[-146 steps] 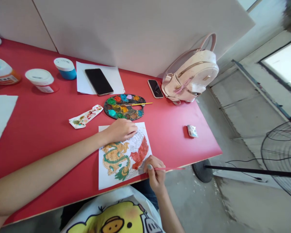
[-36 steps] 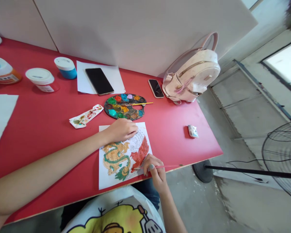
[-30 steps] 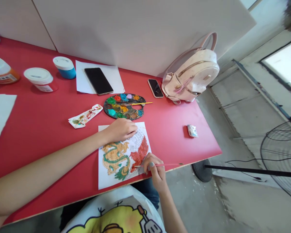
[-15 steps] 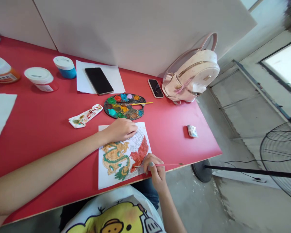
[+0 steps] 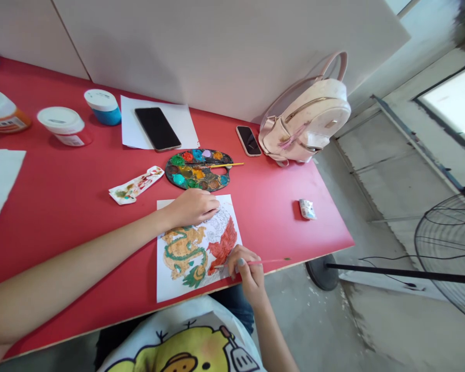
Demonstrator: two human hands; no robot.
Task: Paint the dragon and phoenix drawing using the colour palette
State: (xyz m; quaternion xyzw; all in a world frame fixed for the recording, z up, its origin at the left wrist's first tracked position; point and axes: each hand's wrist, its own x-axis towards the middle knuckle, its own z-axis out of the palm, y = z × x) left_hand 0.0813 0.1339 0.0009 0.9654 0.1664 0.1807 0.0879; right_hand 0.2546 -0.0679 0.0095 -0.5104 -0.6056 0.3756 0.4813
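My right hand [image 5: 247,273] is closed around a thin pink paintbrush [image 5: 271,261]. The brush's tip touches the lower part of a red painted shape on the white sheet of paper [image 5: 166,292]. Beside the red shape is a figure painted orange and green [image 5: 185,252]; uncoloured line drawing shows near the top of the sheet. My left hand [image 5: 197,206] rests on the sheet's upper edge with its fingers curled in together, and nothing shows in it. Just beyond it lies a paint palette [image 5: 211,184] with several colours, a yellow-handled brush [image 5: 232,165] across it.
A paint-stained folded tissue [image 5: 137,185] lies left of the palette. Behind are a black phone [image 5: 157,128] on white paper, paint jars [image 5: 107,116], a smaller phone [image 5: 248,140] and a pink backpack [image 5: 306,124]. A small packet [image 5: 307,209] lies right; a fan [image 5: 449,248] stands beyond the table.
The back end of the pink paintbrush has tilted up slightly. Both hands stay in nearly the same place on the sheet.
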